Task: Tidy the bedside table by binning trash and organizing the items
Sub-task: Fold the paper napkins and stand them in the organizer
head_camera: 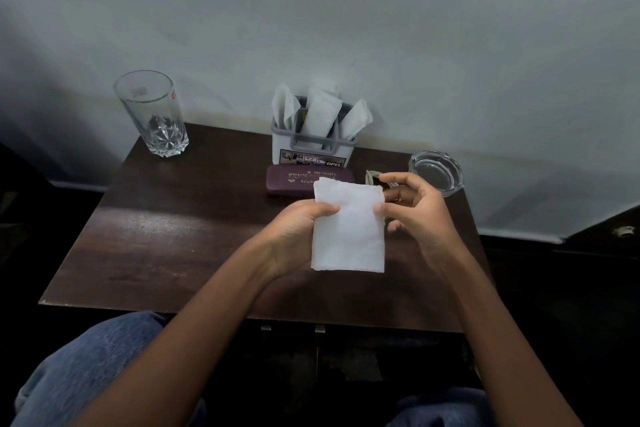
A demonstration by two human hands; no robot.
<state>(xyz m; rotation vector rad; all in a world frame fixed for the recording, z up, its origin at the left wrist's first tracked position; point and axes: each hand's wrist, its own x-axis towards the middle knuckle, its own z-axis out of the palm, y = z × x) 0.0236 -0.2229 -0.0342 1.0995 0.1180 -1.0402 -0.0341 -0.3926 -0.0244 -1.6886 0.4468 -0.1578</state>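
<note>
Pale wall backs a dark wooden worktop, with deep shadow swallowing whatever lies to either side of it. At the far left corner stands 1 tall clear glass, upright, with a cut base; a small red mark near its rim is too small to read.

Near the middle, the left hand holds the left edge of a white folded napkin above the worktop. Its thumb lies on the front and its fingers are hidden behind the paper, so its grip is clamped on the napkin.

Beyond it, against the wall, a grey holder carries 3 white folded napkins standing upright; its label is only partly legible. Just in front of the holder lies a maroon case with pale lettering, its near right part covered by the held napkin.

The right hand pinches the napkin's right edge with its thumb in front; its grip is closed on the paper, though the fingers behind are mostly hidden. A small pale object peeks out beyond its fingertips and cannot be identified.

At the far right sits a clear glass ashtray, apart from the hand.

Blue denim knees are cut off at the bottom edge.
</note>
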